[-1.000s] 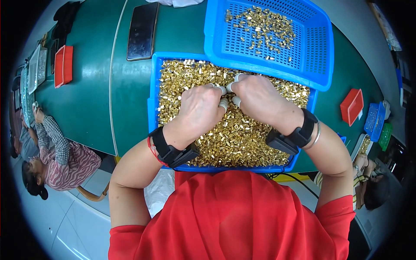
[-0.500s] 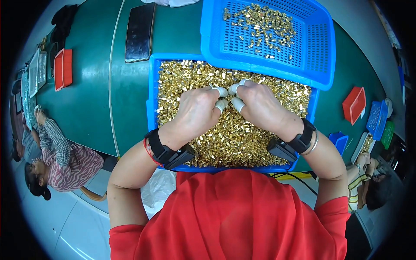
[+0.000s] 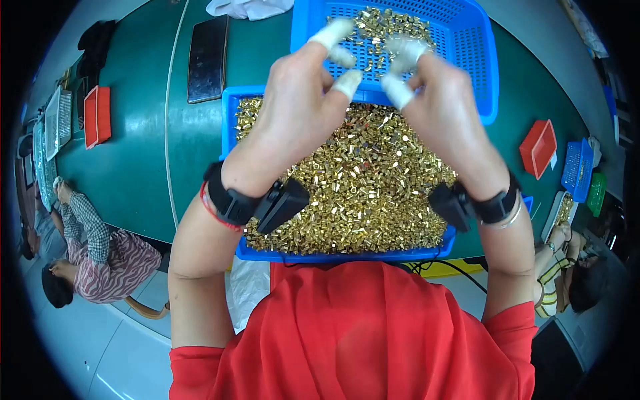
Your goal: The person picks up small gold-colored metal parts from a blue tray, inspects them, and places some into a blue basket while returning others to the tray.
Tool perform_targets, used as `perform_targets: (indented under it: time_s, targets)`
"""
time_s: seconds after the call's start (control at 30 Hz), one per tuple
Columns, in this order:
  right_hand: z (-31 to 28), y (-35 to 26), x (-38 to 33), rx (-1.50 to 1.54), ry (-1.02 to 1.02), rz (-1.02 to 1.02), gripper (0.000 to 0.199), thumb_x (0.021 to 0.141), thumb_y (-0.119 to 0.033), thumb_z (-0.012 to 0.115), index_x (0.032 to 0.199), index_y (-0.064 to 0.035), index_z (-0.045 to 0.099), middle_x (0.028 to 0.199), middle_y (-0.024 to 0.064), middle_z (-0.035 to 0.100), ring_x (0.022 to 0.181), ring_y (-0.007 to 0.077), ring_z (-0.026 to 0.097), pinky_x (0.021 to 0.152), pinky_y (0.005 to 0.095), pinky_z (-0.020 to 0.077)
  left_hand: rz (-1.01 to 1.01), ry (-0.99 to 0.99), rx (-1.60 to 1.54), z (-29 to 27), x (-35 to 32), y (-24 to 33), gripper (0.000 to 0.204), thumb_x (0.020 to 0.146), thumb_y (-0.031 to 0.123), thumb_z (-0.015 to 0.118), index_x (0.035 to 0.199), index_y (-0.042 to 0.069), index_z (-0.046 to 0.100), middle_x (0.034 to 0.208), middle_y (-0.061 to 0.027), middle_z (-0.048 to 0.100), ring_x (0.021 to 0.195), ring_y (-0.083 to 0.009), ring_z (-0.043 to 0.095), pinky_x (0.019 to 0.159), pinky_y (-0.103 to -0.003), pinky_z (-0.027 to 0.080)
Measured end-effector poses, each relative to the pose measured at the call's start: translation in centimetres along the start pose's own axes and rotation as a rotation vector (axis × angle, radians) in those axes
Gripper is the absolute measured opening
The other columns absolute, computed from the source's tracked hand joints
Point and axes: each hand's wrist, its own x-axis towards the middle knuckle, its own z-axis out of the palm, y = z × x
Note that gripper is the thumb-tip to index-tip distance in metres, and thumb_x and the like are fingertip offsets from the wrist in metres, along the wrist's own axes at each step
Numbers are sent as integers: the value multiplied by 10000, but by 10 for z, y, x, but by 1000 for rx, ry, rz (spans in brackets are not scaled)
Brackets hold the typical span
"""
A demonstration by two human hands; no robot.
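Observation:
A blue bin [image 3: 229, 123] full of small brass fittings [image 3: 360, 200] stands in front of me. Beyond it, overlapping its far edge, is a blue perforated basket [image 3: 472, 48] with a loose heap of brass fittings [image 3: 390, 25] on its floor. White finger cots cover several of my fingertips. My left hand [image 3: 303, 90] hangs over the near left part of the basket, thumb and fingers apart. Above the basket's near edge, my right hand [image 3: 443, 93] also has its fingers parted, with the tips smeared by motion. I see no fitting held in either hand.
On the green table [image 3: 137, 173] lie a dark phone [image 3: 208, 60] and a white cloth [image 3: 250, 8]. Red trays stand at the left [image 3: 97, 117] and right [image 3: 537, 149]. A small blue basket [image 3: 577, 170] is farther right. Other people sit at both sides.
Both hands have risen from the brass fittings in the bin and moved forward over the perforated basket. Their fingers, pinched together before, are now spread.

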Motion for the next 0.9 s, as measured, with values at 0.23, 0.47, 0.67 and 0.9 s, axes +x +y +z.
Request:
perform_targets:
  time_s: [0.23,0.47,0.67,0.9]
  targets:
    - [48,10,-60,155,-343,12,172,785,-66,667,950,-17,671,825,186,646,712,345,622,653,415,501,-29,-68,173,-5,-65,-23,189,825,22,675,1013,27,671,749,-13,582,571,-44,449,493,-216,374]
    - [54,0,-56,65,-430,-4,180,771,-54,652,944,-6,652,824,184,617,732,362,618,664,454,507,-60,-191,390,1,-90,-31,210,769,38,697,977,37,676,721,-110,579,515,-225,534,499,-340,433]
    - [60,-5,-48,-112,-578,-16,152,744,-48,649,886,1,626,826,187,608,734,364,622,666,459,515,-58,-308,536,0,-85,-31,192,744,90,683,926,32,671,726,-156,587,575,-329,585,530,-427,459]
    - [62,1,-41,-77,-620,-74,133,709,-55,658,813,11,604,801,197,604,731,365,627,650,456,513,-48,-325,531,3,-82,-37,141,729,113,680,840,29,661,683,-157,581,572,-341,589,530,-437,467]
